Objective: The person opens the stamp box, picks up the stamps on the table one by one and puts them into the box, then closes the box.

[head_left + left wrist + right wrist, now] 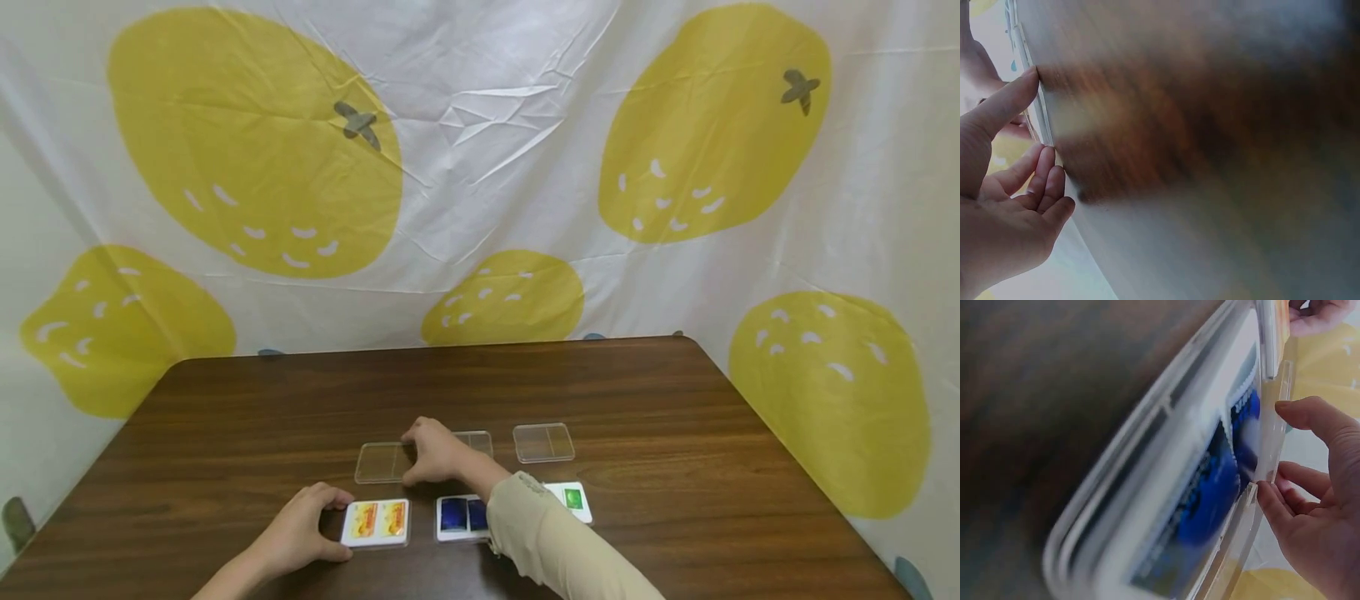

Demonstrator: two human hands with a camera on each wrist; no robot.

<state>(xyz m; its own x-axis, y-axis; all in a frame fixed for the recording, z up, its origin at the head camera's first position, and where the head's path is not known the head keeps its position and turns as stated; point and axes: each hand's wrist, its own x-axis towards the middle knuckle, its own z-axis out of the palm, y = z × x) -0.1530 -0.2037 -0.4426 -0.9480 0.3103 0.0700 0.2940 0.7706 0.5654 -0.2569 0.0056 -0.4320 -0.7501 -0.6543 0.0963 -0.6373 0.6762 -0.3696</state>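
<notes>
In the head view, my left hand (300, 527) holds the left side of a flat clear case (377, 523) with two orange-and-yellow pictured pieces on white. Its thumb is at the near corner and its fingers at the far one. My right hand (438, 454) reaches across to a clear plastic lid (373, 463) behind that case, thumb and fingers around the lid's right end. Below the right forearm lies a second case (452, 517) with dark blue pictures, partly hidden by the sleeve. In the right wrist view, the right thumb (1300, 415) and fingers meet the lid's edges.
A third case with a green picture (573, 500) shows beyond the sleeve (555, 533). Two more clear lids lie in the back row, one (477, 442) partly behind the right hand, another (543, 442) farther right. Behind the brown table (637, 392) hangs a lemon-print cloth (495, 208).
</notes>
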